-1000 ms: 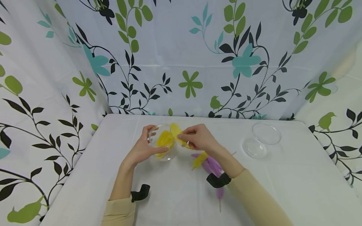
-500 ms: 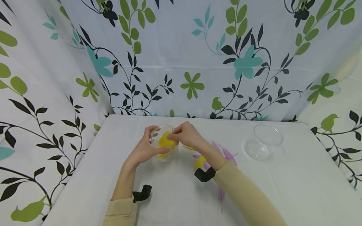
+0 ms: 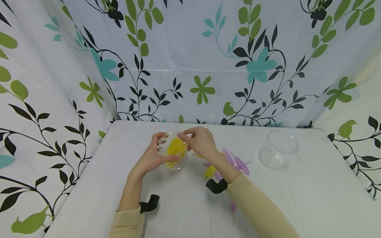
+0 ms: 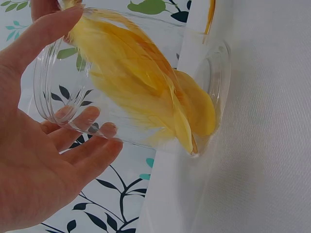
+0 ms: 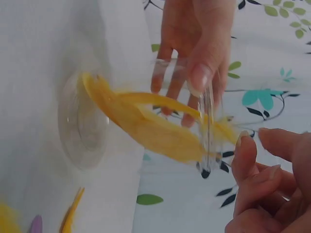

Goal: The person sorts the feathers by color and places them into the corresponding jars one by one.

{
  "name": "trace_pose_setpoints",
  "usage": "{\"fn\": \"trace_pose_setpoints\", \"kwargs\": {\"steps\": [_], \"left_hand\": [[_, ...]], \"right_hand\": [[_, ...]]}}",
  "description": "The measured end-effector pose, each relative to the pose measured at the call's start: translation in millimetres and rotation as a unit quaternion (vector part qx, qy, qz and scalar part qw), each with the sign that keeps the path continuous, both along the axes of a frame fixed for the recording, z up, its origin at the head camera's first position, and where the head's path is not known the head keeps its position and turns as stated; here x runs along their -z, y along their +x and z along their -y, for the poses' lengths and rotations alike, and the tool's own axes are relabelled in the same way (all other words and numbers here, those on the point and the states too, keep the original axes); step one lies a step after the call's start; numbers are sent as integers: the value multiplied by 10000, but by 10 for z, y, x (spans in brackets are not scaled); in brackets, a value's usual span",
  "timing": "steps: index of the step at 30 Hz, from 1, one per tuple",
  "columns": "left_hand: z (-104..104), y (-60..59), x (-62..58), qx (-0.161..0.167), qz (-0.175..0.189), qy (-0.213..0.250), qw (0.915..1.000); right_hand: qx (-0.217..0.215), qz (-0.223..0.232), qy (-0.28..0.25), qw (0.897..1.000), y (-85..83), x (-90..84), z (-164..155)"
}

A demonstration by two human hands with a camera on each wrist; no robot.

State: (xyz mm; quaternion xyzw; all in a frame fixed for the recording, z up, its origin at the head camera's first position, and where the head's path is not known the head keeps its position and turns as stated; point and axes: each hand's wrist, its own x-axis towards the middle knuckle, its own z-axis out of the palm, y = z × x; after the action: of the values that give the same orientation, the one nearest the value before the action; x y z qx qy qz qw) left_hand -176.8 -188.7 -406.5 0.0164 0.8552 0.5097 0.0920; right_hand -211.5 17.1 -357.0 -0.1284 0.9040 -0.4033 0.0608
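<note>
While gripping clear cup (image 3: 174,152) at the middle of the table (image 3: 312,195), keeps it tilted: left hand (image 3: 150,158) wrapped round the wall, thumb on one side, fingers (image 4: 87,116) curled round the other, base down on the cloth. Holds a bunch of yellow feathers (image 3: 176,147) inside, quills toward the base, tips poking past the rim. Right hand (image 3: 200,141) at the cup mouth, fingertips (image 5: 245,150) loosely curled just beside the feather tips, thumb and index apart, apparently pinching nothing.

Step, by judgement: loading yellow feathers into the cup, one just let go at the rim.

Left on the table near the right forearm: one loose yellow feather (image 3: 210,171) among purple feathers (image 3: 238,162). Empty clear container (image 3: 278,147) well apart to the right.

Next move probably calls for:
- a light pinch on the yellow one by its quill, without dragging purple along
- cup held tilted and steady so the bunch stays in
- quill-first entry, past the protruding tips

Risk: feathers light, easily flicked out by a passing finger.
</note>
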Motion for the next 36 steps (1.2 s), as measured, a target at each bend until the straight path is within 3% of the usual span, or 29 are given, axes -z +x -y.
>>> {"fn": "trace_pose_setpoints", "kwargs": {"steps": [6,10,18,22,27,36], "left_hand": [[-9,-19,14,-36,38,-43,10000],[1,-28,18,-20,30,-23,10000],[-1,-17,9,6,62,4,10000],[-5,-18,15,23,64,-3,10000],[1,-12,11,13,64,5,10000],[7,-14,14,31,40,-21,10000]], "right_hand": [[326,199,-757,9964,-19,31,-361],[530,467,-1224,9900,-38,141,-604],[945,809,-1495,9809,-2,452,-993],[1300,922,-1377,9776,30,592,-1135],[1645,1128,-852,9762,16,780,-1237],[1462,1207,-473,9807,-57,970,-1237]]}}
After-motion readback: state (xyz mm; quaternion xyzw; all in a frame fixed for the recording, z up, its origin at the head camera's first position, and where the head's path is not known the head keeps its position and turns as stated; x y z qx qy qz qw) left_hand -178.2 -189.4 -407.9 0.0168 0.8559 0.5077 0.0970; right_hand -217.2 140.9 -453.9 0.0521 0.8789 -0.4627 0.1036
